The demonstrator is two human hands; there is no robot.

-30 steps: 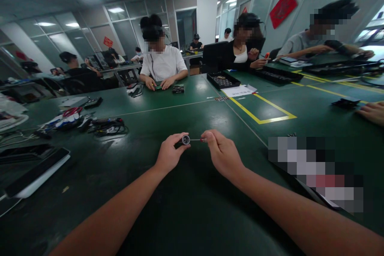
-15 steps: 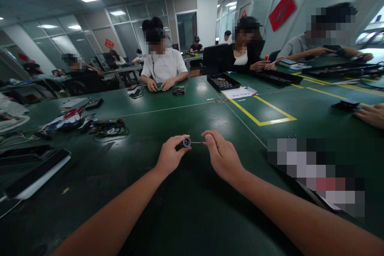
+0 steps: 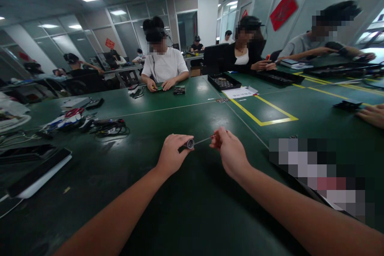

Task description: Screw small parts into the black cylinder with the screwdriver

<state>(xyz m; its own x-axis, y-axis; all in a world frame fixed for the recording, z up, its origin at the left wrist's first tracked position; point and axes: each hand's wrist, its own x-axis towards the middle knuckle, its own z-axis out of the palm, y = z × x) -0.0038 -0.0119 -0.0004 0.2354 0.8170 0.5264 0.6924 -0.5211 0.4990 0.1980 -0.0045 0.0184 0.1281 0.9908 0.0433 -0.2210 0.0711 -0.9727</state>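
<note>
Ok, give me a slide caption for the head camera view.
Left hand grips a small metal cylinder while the right hand holds a thin screwdriver to it above a green table.

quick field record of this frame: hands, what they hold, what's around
left hand: grip shut on small round part
right hand: pinches red handle of thin tool, whose tip meets the part
height: both held just above green table
left of hands: cable pile, flat dark device
right of hands: yellow tape outline, another person's hand
far side: seated people, black tray, white paper
</note>
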